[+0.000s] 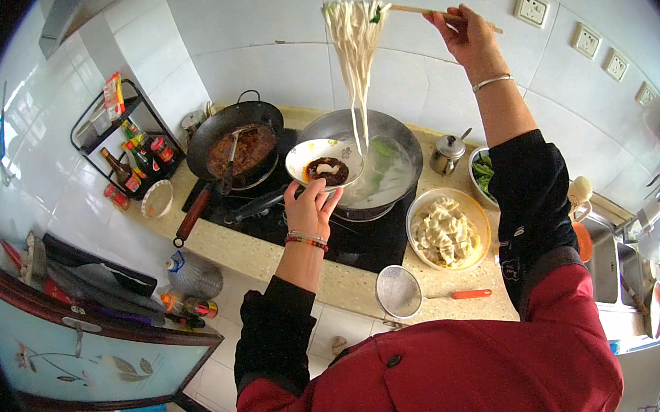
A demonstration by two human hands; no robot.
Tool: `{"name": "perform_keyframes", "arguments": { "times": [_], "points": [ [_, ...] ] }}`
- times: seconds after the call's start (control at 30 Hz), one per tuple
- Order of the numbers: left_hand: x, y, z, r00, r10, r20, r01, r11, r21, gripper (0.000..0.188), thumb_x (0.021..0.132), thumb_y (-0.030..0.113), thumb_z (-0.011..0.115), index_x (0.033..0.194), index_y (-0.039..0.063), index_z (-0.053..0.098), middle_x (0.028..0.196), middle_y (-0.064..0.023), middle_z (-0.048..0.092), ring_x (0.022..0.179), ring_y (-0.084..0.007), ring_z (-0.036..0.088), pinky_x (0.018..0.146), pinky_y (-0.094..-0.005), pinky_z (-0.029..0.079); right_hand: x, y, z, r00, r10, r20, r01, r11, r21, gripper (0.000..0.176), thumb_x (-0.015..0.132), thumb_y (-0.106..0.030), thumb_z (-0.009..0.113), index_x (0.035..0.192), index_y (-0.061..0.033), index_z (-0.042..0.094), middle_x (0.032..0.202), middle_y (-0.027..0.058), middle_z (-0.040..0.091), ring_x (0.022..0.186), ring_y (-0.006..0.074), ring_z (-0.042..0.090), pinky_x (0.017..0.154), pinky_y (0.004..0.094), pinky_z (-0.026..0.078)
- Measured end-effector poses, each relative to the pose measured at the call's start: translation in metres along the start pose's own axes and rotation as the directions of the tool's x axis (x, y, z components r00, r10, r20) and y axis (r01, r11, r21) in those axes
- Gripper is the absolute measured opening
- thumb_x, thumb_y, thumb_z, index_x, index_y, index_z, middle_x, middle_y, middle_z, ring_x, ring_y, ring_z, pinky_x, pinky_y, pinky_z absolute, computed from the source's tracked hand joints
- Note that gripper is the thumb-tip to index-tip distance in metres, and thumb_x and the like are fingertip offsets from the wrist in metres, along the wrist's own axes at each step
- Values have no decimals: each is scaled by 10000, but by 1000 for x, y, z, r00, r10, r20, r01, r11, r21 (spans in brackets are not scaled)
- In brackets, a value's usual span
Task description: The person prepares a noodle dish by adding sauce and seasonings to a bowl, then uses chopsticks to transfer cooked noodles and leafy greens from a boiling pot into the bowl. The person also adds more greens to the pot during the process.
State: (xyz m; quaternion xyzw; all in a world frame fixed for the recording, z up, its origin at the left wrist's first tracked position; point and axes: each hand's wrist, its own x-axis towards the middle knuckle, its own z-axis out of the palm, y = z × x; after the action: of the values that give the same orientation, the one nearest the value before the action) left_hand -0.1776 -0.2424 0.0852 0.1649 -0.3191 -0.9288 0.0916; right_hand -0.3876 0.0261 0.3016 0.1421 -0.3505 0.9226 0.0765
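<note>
With my left hand [310,207] I hold a patterned bowl [299,156] by its rim and underside; dark sauce with a pale dab lies in it. High at the right, my right hand [462,32] grips wooden chopsticks [415,10]. A long bundle of noodles [355,34] with a bit of green leaf hangs from them, its lowest strands reaching down beside the bowl's right edge. Behind and below the bowl, a wok [404,138] on the stove holds cloudy liquid with green leaves. Another wok [199,138] at the left contains reddish-brown food and a spatula [233,159].
Dumplings [444,233] fill a bowl right of the black stove [370,244]; a mesh strainer [398,291] lies nearer me. A lidded metal pot [448,154] and a bowl of greens [483,172] stand behind. Wok handles jut left over the counter. A sauce rack [111,129] stands left, a sink [602,256] right.
</note>
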Motion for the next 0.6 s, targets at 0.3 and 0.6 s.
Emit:
{"name": "perform_keyframes", "arguments": {
  "times": [0.3,0.6],
  "points": [
    [18,-18,8,998,-15,62,17,999,-34,794,809,-93,646,1424,33,161,1232,-208,466,1217,-354,492,903,-514,585,-43,22,11,996,38,80,-33,997,-65,271,1011,-168,439,871,61,480,875,225,570,901,445,662,778,353,642],
    [2,-14,-2,976,-32,216,43,998,-49,581,832,-39,665,1318,27,354,1238,-192,494,1176,-354,546,914,-474,595,-122,77,-26,971,199,-131,-234,902,-363,337,997,-294,536,902,28,556,910,178,641,829,279,691,745,328,629]
  ]
}}
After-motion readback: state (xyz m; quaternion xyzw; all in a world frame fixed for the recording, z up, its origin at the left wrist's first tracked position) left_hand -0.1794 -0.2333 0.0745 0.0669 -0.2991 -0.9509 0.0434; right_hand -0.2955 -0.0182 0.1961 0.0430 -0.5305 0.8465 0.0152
